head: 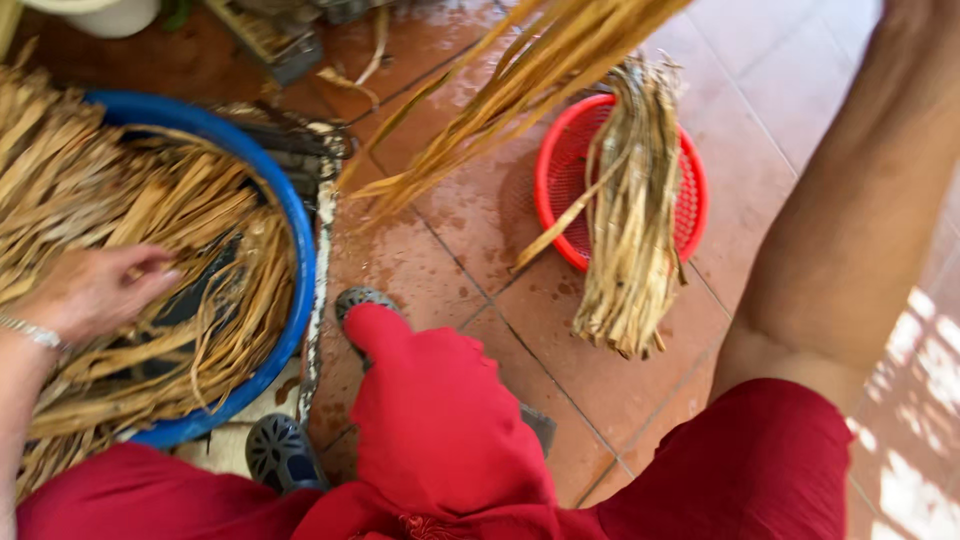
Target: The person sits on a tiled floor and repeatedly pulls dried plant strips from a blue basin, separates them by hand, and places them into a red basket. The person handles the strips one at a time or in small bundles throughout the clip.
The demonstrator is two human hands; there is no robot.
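My left hand rests inside the blue basin at the left, fingers loosely curled, pinching into the wet straw-coloured strips that fill it. My right arm reaches up out of view, so I cannot tell how those fingers stand; a bundle of strips hangs from above. Farther right, more strips lie across a red basket on the tiled floor.
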